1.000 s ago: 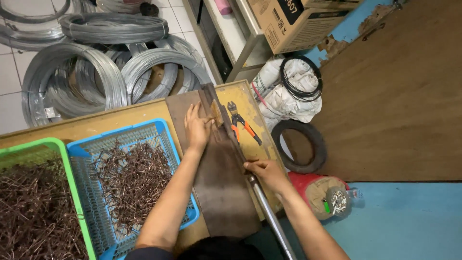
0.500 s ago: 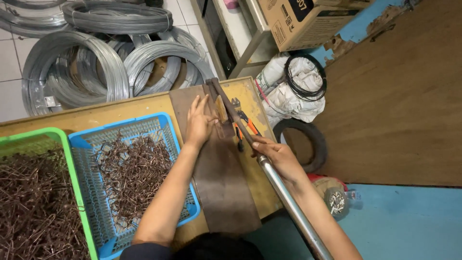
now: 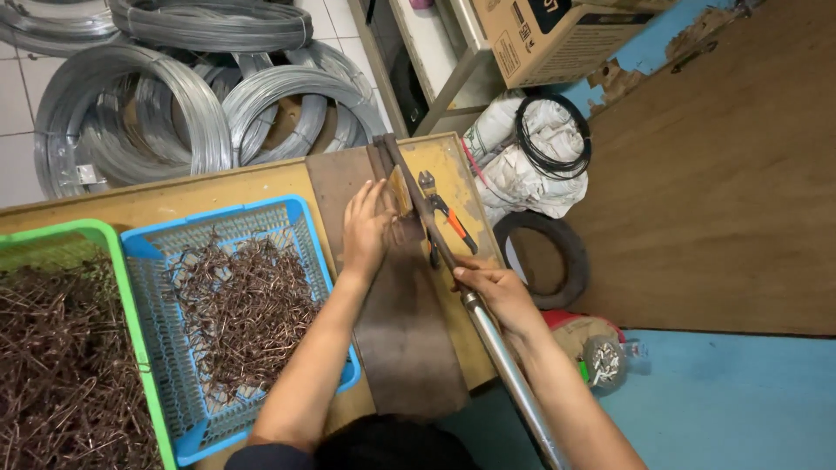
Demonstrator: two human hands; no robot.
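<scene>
Left hand point(image 3: 367, 228) is laid flat, fingers spread, on the dark metal plate point(image 3: 402, 339) at frame centre; long lever handle point(image 3: 488, 335) is gripped w/ right hand point(image 3: 492, 292) closed round it, lower right

2 baskets point(image 3: 309, 228); 2 hands point(image 3: 366, 228); 1 lever point(image 3: 488, 335); 1 pliers point(image 3: 446, 214).

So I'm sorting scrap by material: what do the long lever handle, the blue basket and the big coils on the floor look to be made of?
Long lever handle, gripped by the right hand: looks like bare steel pipe, grey with a dull shine.
Blue basket: likely moulded plastic, with an even bright colour and lattice walls.
Coils: probably galvanised steel wire, silvery grey strands wound in bundles.
</scene>
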